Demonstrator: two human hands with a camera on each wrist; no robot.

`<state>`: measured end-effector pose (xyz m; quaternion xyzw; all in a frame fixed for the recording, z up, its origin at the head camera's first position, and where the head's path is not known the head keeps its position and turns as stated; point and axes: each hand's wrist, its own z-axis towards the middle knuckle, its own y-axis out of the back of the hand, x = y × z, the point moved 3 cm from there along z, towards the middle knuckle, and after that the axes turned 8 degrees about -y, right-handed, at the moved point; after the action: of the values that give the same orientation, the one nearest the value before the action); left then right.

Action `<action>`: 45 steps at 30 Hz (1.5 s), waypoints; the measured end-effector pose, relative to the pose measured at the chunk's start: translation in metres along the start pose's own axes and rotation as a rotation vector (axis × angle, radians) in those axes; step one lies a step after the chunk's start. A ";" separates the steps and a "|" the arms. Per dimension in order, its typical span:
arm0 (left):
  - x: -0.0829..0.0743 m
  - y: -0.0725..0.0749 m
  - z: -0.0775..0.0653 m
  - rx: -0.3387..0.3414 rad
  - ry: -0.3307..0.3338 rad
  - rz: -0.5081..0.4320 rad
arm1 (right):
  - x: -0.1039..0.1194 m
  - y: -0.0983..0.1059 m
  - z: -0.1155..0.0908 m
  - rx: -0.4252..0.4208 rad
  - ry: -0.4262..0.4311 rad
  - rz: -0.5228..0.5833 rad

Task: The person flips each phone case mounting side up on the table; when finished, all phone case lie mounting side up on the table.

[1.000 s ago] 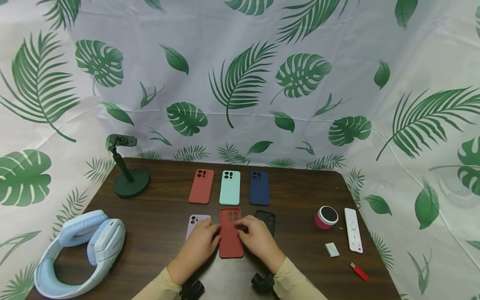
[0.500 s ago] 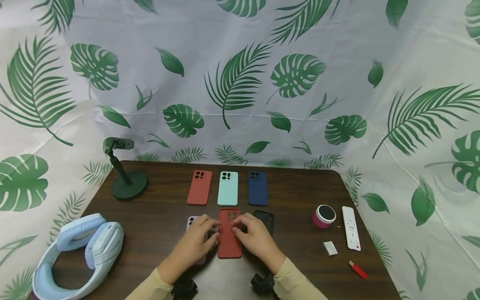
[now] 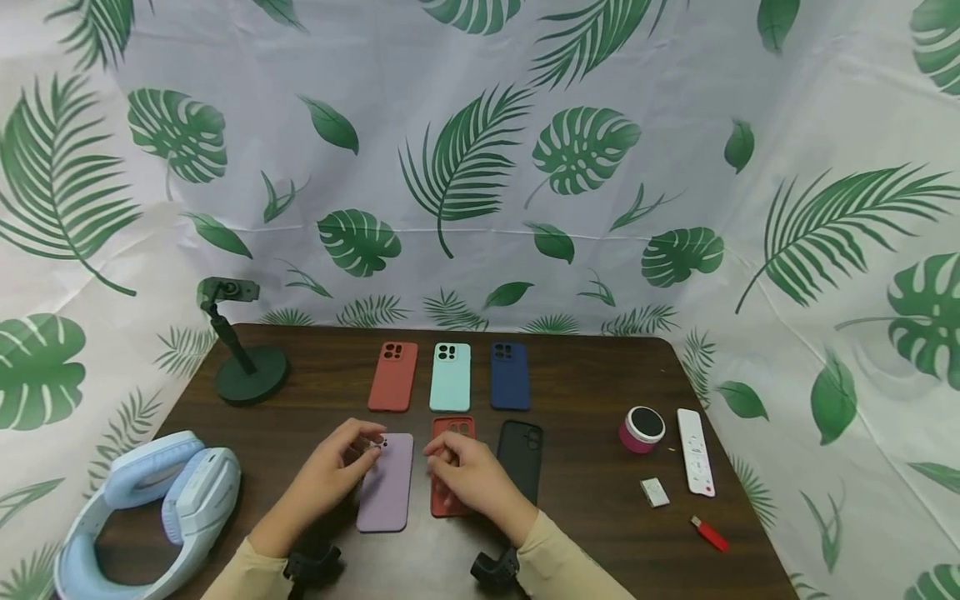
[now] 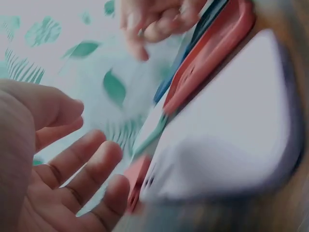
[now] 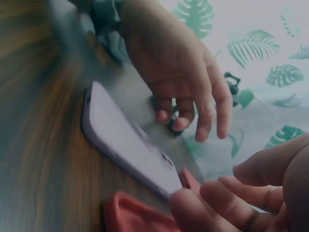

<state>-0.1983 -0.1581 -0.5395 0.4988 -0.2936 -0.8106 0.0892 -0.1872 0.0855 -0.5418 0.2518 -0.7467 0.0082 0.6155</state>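
A lilac phone case (image 3: 386,483) lies on the table with its camera cutouts at the far end. My left hand (image 3: 337,467) hovers at its left side, fingers loosely bent and holding nothing. In the left wrist view, a gap shows between the left hand (image 4: 72,188) and the lilac case (image 4: 227,125). To the right is a red phone case (image 3: 442,505), its raised rim facing up. Over it hangs my right hand (image 3: 468,475), empty, hiding much of it. A black phone case (image 3: 521,458) lies beyond that hand, partly covered by it.
Behind stand in a row a coral-red case (image 3: 393,379), a mint case (image 3: 450,379) and a navy case (image 3: 510,379). Headphones (image 3: 202,492) and a camera stand (image 3: 251,375) are left; a round jar (image 3: 642,429), remote (image 3: 695,454), white block (image 3: 654,492) and red USB stick (image 3: 709,533) are right.
My left hand has left the red case's edge and moved left, uncovering the lilac case. My right hand has shifted left over the red case, uncovering more of the black one.
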 end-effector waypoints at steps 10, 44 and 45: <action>0.046 0.023 -0.009 0.060 0.271 -0.358 | -0.006 -0.026 0.016 0.033 -0.131 0.173; 0.059 0.018 -0.019 0.233 0.183 -0.497 | -0.024 -0.032 0.020 -0.040 -0.138 0.093; 0.059 0.018 -0.019 0.236 0.181 -0.495 | -0.024 -0.032 0.019 -0.040 -0.135 0.092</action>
<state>-0.2132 -0.2058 -0.5802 0.6325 -0.2463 -0.7200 -0.1441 -0.1896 0.0603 -0.5778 0.2050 -0.7973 0.0047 0.5677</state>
